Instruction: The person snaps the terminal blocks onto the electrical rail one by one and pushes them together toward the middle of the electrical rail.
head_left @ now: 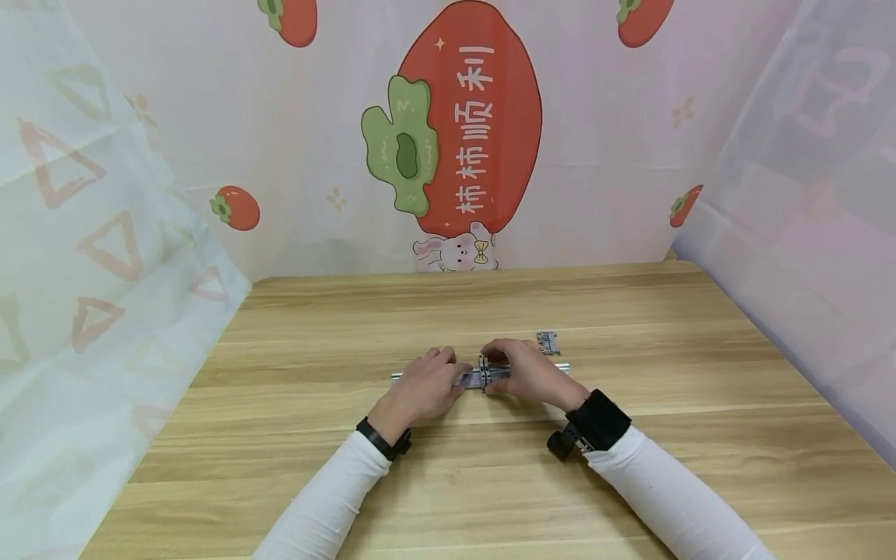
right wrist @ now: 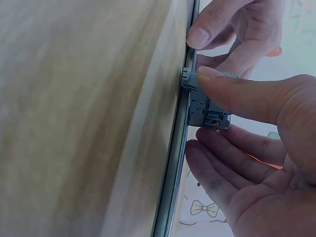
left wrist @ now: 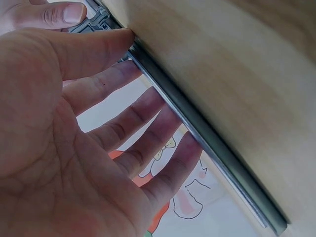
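Note:
A metal DIN rail (head_left: 472, 379) lies crosswise on the wooden table, its two ends showing past the hands. My left hand (head_left: 425, 385) holds the rail left of its middle; in the left wrist view the thumb lies on one side of the rail (left wrist: 212, 140) and the fingers on the other. A grey terminal block (right wrist: 201, 106) sits across the rail, upright. My right hand (head_left: 533, 375) pinches this block, thumb on the near side and fingers at the far side. The left hand's fingertips are close beside the block.
Behind the right hand, another grey terminal block (head_left: 548, 342) lies flat on the table (head_left: 448, 482). A printed curtain (head_left: 294, 140) stands along the table's back edge, and pale sheets hang at both sides. Each wrist wears a black strap.

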`<move>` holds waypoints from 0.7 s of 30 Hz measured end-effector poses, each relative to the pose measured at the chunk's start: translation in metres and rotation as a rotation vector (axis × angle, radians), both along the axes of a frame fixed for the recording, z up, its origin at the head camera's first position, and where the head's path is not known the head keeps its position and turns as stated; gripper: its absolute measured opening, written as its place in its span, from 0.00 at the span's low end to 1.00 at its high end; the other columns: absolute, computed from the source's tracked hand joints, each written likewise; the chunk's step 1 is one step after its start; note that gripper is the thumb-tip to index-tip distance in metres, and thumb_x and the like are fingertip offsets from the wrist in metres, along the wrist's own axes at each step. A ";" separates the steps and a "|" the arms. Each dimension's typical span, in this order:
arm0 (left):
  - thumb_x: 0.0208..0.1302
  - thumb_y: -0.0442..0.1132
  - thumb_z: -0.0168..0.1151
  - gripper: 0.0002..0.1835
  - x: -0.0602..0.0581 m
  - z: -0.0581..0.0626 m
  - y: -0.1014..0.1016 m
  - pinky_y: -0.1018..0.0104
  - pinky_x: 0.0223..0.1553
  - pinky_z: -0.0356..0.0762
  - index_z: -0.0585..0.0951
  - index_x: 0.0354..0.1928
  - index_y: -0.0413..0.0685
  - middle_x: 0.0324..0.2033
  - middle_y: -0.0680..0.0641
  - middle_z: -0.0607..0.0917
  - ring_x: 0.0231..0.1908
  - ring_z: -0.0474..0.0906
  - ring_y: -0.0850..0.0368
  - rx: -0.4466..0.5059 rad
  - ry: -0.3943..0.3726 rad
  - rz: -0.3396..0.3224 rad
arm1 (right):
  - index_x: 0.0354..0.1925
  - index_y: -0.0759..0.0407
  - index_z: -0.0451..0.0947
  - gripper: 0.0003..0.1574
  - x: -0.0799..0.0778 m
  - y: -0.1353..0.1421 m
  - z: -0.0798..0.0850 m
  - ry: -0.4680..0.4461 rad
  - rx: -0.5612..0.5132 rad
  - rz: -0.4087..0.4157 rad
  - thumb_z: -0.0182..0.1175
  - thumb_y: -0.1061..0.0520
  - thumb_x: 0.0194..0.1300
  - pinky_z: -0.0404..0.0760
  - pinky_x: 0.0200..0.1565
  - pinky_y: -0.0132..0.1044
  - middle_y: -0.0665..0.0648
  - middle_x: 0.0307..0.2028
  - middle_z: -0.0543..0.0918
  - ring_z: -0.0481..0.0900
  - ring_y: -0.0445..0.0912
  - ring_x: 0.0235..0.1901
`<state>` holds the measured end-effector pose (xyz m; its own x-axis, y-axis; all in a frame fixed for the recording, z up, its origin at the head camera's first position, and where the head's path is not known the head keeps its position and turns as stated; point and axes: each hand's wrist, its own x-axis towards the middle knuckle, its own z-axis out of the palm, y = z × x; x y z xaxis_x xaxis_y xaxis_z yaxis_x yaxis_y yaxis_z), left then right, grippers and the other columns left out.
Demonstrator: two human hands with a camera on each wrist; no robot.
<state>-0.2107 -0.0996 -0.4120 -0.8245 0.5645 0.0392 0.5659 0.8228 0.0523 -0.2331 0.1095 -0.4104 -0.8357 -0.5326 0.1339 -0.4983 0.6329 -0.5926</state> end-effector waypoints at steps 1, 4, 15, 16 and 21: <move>0.65 0.49 0.53 0.20 0.000 0.000 0.000 0.63 0.39 0.69 0.75 0.58 0.57 0.44 0.51 0.72 0.43 0.67 0.56 0.001 0.000 0.000 | 0.53 0.58 0.72 0.35 0.000 0.000 0.000 -0.001 -0.003 0.003 0.71 0.54 0.46 0.72 0.46 0.35 0.53 0.46 0.78 0.76 0.44 0.46; 0.65 0.49 0.53 0.20 0.000 0.001 0.000 0.62 0.39 0.69 0.75 0.58 0.57 0.44 0.51 0.72 0.43 0.67 0.56 -0.001 -0.001 0.001 | 0.53 0.58 0.72 0.35 0.000 -0.001 -0.001 -0.004 -0.009 0.006 0.71 0.54 0.46 0.72 0.46 0.35 0.53 0.46 0.78 0.76 0.44 0.46; 0.65 0.49 0.53 0.20 0.001 0.001 0.000 0.62 0.39 0.69 0.75 0.59 0.57 0.45 0.51 0.72 0.44 0.67 0.56 0.000 -0.007 0.003 | 0.54 0.59 0.72 0.36 0.000 -0.001 -0.001 -0.009 -0.011 0.015 0.71 0.54 0.47 0.72 0.46 0.35 0.52 0.47 0.78 0.76 0.45 0.46; 0.65 0.48 0.53 0.20 0.001 0.001 0.001 0.62 0.39 0.69 0.75 0.59 0.57 0.45 0.51 0.72 0.44 0.67 0.56 -0.001 -0.006 0.003 | 0.54 0.59 0.72 0.36 0.000 -0.001 -0.001 -0.007 -0.011 0.018 0.71 0.54 0.47 0.72 0.47 0.35 0.53 0.47 0.78 0.76 0.45 0.46; 0.65 0.48 0.53 0.20 0.001 0.001 0.001 0.62 0.40 0.69 0.75 0.59 0.57 0.45 0.51 0.72 0.44 0.67 0.56 -0.003 -0.007 0.002 | 0.55 0.60 0.72 0.36 -0.001 -0.001 -0.001 -0.006 -0.008 0.021 0.71 0.54 0.47 0.72 0.47 0.35 0.53 0.47 0.78 0.76 0.45 0.47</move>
<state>-0.2101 -0.0990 -0.4107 -0.8258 0.5631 0.0319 0.5639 0.8241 0.0532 -0.2341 0.1084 -0.4115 -0.8252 -0.5490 0.1330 -0.5077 0.6176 -0.6007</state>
